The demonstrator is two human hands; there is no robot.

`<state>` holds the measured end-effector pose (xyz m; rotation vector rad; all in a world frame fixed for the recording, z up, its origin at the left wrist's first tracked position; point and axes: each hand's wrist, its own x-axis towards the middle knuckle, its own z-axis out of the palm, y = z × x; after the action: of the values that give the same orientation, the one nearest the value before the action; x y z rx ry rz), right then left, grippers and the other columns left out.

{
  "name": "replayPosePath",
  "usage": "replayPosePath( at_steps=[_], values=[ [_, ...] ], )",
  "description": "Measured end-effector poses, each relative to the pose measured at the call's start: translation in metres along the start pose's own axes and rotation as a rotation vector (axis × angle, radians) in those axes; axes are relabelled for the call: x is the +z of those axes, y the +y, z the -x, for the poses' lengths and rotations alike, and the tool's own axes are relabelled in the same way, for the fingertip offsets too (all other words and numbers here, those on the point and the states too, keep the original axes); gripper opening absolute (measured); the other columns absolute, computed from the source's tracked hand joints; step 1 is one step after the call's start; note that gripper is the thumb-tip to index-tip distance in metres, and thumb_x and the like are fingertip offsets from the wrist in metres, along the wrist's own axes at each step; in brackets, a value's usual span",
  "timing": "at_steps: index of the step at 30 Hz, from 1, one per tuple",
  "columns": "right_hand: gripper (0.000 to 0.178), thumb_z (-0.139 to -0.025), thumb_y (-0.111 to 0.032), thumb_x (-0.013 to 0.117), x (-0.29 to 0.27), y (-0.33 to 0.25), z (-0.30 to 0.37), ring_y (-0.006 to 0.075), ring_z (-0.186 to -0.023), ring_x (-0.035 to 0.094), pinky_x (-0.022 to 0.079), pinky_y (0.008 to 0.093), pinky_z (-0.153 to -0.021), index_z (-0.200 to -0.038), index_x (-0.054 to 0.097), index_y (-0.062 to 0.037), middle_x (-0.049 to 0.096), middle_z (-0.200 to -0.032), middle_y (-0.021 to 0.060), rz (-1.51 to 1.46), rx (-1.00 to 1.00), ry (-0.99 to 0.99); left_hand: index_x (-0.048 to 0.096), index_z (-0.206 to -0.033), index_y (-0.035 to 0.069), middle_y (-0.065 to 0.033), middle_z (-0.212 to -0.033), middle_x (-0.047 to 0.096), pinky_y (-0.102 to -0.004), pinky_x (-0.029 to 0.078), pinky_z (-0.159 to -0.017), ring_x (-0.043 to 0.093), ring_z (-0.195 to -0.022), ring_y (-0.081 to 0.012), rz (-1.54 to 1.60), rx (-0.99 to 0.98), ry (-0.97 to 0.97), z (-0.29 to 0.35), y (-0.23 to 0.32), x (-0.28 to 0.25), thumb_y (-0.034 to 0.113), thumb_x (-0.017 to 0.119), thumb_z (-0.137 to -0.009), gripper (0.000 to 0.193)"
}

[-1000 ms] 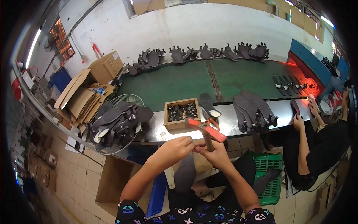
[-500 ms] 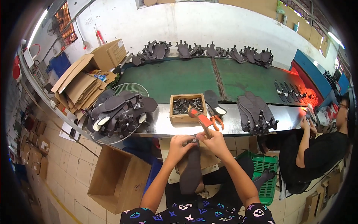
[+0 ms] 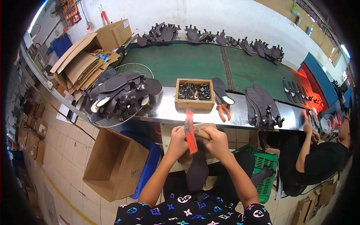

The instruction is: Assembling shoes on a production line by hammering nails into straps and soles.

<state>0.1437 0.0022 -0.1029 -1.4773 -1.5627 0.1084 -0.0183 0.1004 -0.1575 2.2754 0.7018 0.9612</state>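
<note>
My right hand [image 3: 217, 142] is closed around the wooden handle of a hammer [image 3: 190, 132] with a red head. The hammer head hangs over the far end of a dark grey sandal sole [image 3: 197, 172], which points down toward my lap. My left hand [image 3: 177, 143] grips that far end, its fingers partly behind the hammer. What lies between the fingertips there is hidden. Just beyond my hands, a wooden box [image 3: 195, 105] of small black and metal pieces stands on the metal bench edge, with orange-handled pliers [image 3: 224, 112] beside it.
A wire basket [image 3: 153, 73] piled with sandals stands left; stacked soles [image 3: 258, 105] lie right. Behind runs a green conveyor belt [image 3: 172, 62]. An open carton [image 3: 116, 165] and a green crate [image 3: 268, 187] flank me. A co-worker [image 3: 322, 161] sits at the right.
The hammer has swung down and left, its head now in front of my left hand. My right hand has closed on the handle. The whole view has shifted slightly.
</note>
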Motion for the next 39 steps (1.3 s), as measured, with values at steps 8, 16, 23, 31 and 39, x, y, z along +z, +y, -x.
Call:
replayPosePath(
  at_steps=[8, 16, 23, 31, 39],
  values=[
    [0.015, -0.084, -0.008, 0.074, -0.007, -0.006, -0.01, 0.0349, -0.083, 0.069, 0.054, 0.0361, -0.072, -0.098, 0.069, -0.0037, 0.069, -0.088, 0.0138, -0.113, 0.224, -0.076, 0.076, -0.102, 0.012, -0.0046, -0.107, 0.075, -0.0432, 0.035, -0.105, 0.067, -0.106, -0.0224, 0.081, -0.005, -0.006, -0.003, 0.003, -0.003, 0.021, 0.081, -0.077, 0.026],
    [0.029, -0.076, 0.002, 0.07, -0.011, 0.001, 0.002, 0.035, -0.089, 0.069, 0.054, 0.0382, -0.074, -0.104, 0.068, -0.004, 0.07, -0.098, 0.0124, -0.019, 0.104, -0.105, 0.076, -0.102, 0.011, -0.0068, -0.11, 0.074, -0.0434, 0.034, -0.106, 0.065, -0.11, -0.0236, 0.105, -0.041, -0.049, -0.006, 0.006, -0.006, 0.024, 0.08, -0.078, 0.027],
    [0.029, -0.078, 0.0, 0.069, -0.005, 0.005, 0.006, 0.0341, -0.09, 0.069, 0.055, 0.0396, -0.073, -0.106, 0.068, -0.0076, 0.07, -0.1, 0.0089, -0.019, 0.075, -0.054, 0.076, -0.099, 0.009, -0.0081, -0.109, 0.073, -0.0426, 0.032, -0.108, 0.064, -0.111, -0.024, 0.114, -0.041, -0.034, -0.005, 0.004, -0.003, 0.022, 0.081, -0.078, 0.026],
    [0.033, -0.075, -0.002, 0.068, -0.018, -0.007, -0.004, 0.0334, -0.083, 0.068, 0.054, 0.0412, -0.067, -0.106, 0.069, -0.0119, 0.069, -0.103, 0.0048, 0.186, -0.02, -0.201, 0.074, -0.098, 0.001, -0.0104, -0.091, 0.074, -0.0326, 0.051, -0.078, 0.068, -0.082, -0.0208, 0.386, -0.083, -0.049, -0.014, 0.019, -0.011, 0.012, 0.081, -0.076, 0.026],
    [0.031, -0.096, -0.009, 0.066, -0.055, -0.068, 0.032, 0.0221, -0.07, 0.062, 0.049, 0.0329, -0.065, -0.124, 0.057, 0.003, 0.064, -0.084, 0.0155, -0.242, 0.352, -0.102, 0.075, -0.101, -0.002, -0.009, -0.09, 0.074, -0.0278, 0.053, -0.076, 0.065, -0.079, -0.0125, 0.47, -0.172, -0.083, -0.019, 0.025, -0.01, 0.005, 0.082, -0.075, 0.028]
  ],
)
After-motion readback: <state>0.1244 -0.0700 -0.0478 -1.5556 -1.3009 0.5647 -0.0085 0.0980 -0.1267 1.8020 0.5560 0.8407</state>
